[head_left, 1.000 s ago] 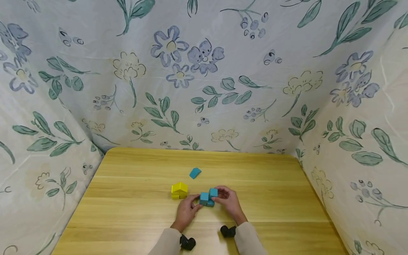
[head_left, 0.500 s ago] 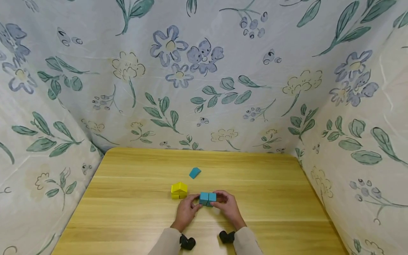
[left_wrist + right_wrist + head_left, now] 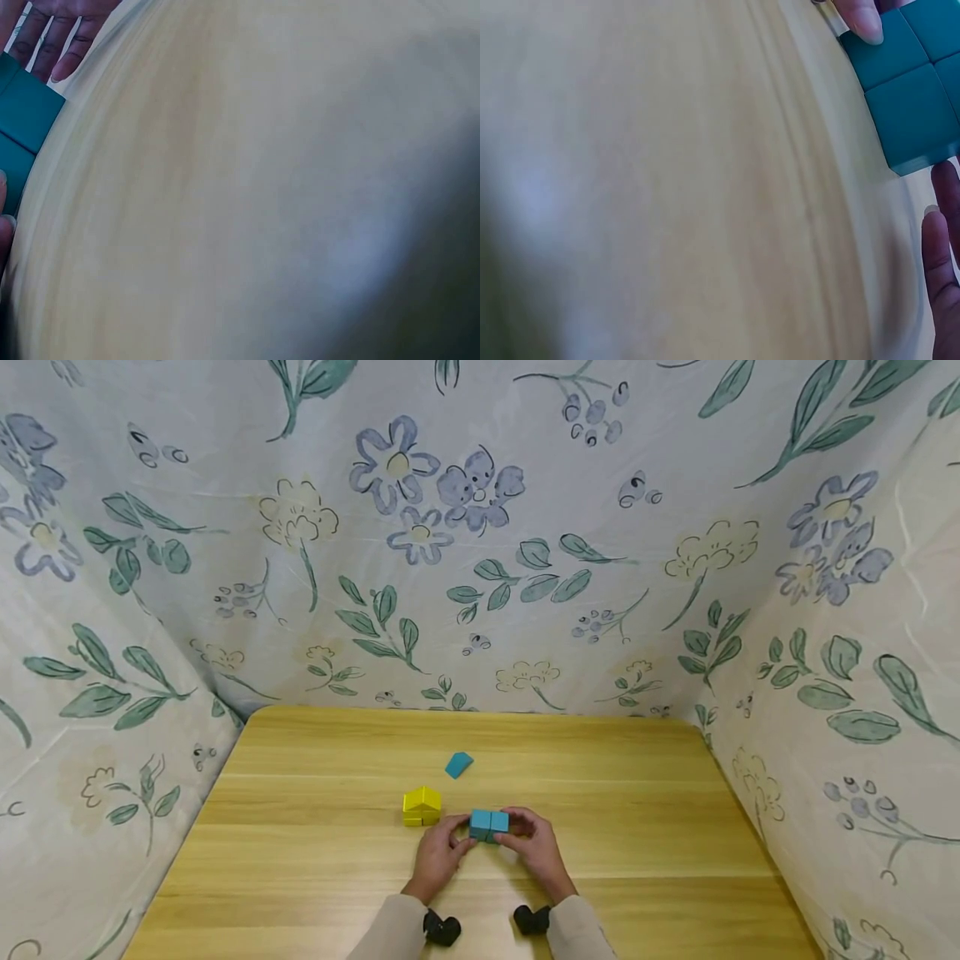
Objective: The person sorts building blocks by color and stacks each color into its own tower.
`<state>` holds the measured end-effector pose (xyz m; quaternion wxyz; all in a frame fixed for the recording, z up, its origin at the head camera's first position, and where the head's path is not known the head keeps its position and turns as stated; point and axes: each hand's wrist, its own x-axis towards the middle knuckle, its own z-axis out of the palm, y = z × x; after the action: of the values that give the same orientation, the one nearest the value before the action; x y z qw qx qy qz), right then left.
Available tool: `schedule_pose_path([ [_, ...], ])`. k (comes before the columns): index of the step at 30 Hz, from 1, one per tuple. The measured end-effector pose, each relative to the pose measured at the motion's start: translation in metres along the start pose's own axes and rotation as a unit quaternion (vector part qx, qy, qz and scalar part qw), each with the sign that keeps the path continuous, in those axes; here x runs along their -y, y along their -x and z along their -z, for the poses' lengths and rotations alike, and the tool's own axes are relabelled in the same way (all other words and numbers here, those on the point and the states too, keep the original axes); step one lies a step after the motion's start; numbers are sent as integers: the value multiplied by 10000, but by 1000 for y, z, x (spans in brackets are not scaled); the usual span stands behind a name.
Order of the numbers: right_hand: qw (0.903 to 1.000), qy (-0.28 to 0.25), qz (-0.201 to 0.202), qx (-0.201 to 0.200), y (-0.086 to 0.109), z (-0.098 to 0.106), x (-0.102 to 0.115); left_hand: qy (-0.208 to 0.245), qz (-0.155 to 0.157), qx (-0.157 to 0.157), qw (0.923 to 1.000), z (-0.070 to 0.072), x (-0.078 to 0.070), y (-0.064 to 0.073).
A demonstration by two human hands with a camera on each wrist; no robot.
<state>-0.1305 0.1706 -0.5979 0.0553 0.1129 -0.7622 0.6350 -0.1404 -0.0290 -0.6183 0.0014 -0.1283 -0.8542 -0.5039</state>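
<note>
Small blue blocks (image 3: 480, 821) stand packed together in two columns, two high, on the table in the head view. My left hand (image 3: 437, 862) holds their left side with thumb and fingers. On the right side, my right hand (image 3: 538, 852) grips the upper right block (image 3: 499, 821), thumb at the front and fingers toward the back. The blocks (image 3: 911, 120) show narrow seams between them in the right wrist view, with a thumb tip on one face. Only a corner of the blocks (image 3: 26, 116) appears in the left wrist view, with fingers near it.
A yellow block house (image 3: 422, 807) with a peaked roof stands left of the blue blocks. Farther back lies a loose blue roof-shaped block (image 3: 459, 765). The wooden table (image 3: 315, 843) is enclosed by floral cloth (image 3: 480, 610) behind and at the sides.
My right hand has lowered the upper right block onto the one below, level with its left neighbour. The left hand has stayed in place. In the last half second little has moved.
</note>
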Motion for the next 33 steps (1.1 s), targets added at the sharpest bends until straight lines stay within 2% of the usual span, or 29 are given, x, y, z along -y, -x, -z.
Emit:
schedule_pose_path([
  [2, 9998, -4, -173, -33, 0, -1, 1, -9, -10, -5, 10000, 0, 0, 0],
  [7, 9959, 12, -896, -143, -1, -3, 5, -87, -31, -25, 10000, -1, 1, 1],
  [11, 9936, -67, -1116, -149, -2, -4, 5, -135, -17, -30, 9999, -1, 2, 1],
  [20, 9940, -82, -1091, 50, -1, -3, 37, -117, -22, -23, 9999, 0, 1, 1],
  [29, 9926, -141, -1180, 229, -1, 2, 36, -63, 69, 23, 10000, 0, 0, 1],
  [33, 9924, -202, -1179, 292, -1, 8, 27, -54, 79, 26, 10000, -1, 0, 0],
])
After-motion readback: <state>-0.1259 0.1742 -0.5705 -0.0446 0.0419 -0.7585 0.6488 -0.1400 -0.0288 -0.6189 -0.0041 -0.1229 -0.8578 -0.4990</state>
